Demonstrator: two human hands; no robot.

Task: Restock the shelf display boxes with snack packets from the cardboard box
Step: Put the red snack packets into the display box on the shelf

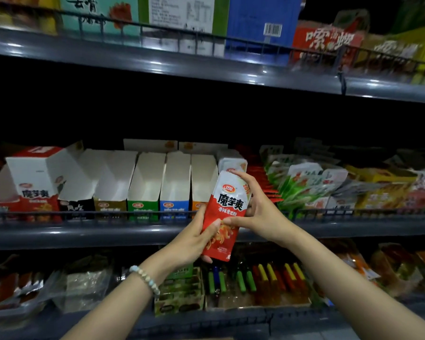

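- Head view: a dim shop aisle with three grey metal shelves, one above another; the back of the middle shelf (108,233) lies in darkness.
- A row of open display boxes (145,182) stands along the middle shelf's front edge, behind a low wire rail (84,213). From the left, their fronts are red, black, brown, green, blue and orange. The white insides that can be seen hold nothing.
- The snack packet (228,207), red below and white above, is held upright at the right end of that row, in front of the orange box (198,204) and over the rail.
- The left hand (196,239) grips the packet's lower part, thumb across its front. A bead bracelet (145,278) circles that wrist.
- The right hand (258,212) clasps the packet's right edge, forefinger at the top and thumb on the front.
- Loose green, white and yellow packets (317,187) are heaped toward the shelf's right end.
- The upper shelf (157,65) carries large cartons; the lower shelf (231,317) holds wrapped snacks and coloured sticks.
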